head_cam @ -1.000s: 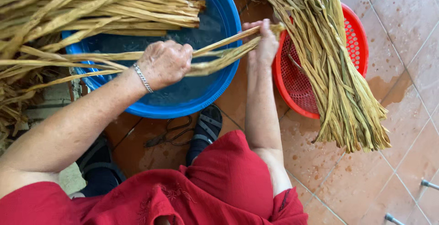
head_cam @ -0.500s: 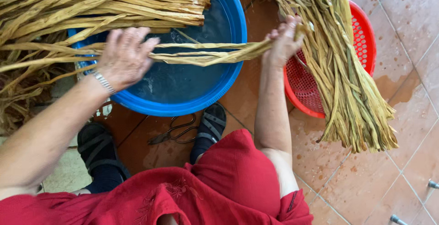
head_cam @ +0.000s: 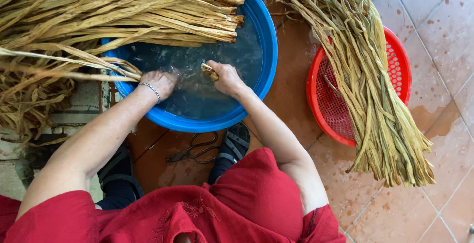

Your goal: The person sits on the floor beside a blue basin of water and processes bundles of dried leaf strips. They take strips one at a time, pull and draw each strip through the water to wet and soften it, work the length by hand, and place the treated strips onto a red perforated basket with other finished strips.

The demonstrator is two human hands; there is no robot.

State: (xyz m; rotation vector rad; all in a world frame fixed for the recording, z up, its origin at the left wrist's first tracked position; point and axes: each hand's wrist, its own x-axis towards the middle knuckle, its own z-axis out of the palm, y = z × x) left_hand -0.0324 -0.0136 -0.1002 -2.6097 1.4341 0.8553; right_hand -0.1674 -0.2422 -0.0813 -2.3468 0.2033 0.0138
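1. There is a single view, from a camera worn on the person's head.
2. It looks almost straight down past the red-clothed chest and knees to the tiled floor (head_cam: 434, 21).
3. It sits close: both forearms run up from the bottom edge to the blue basin (head_cam: 269, 50) at mid-frame.
4. The red basket (head_cam: 401, 65) lies right of centre; the dried leaf bundle (head_cam: 113, 11) is cut off at the left and top edges.

Long tan reed strips (head_cam: 98, 68) — one end submerged in blue basin (head_cam: 266, 40)
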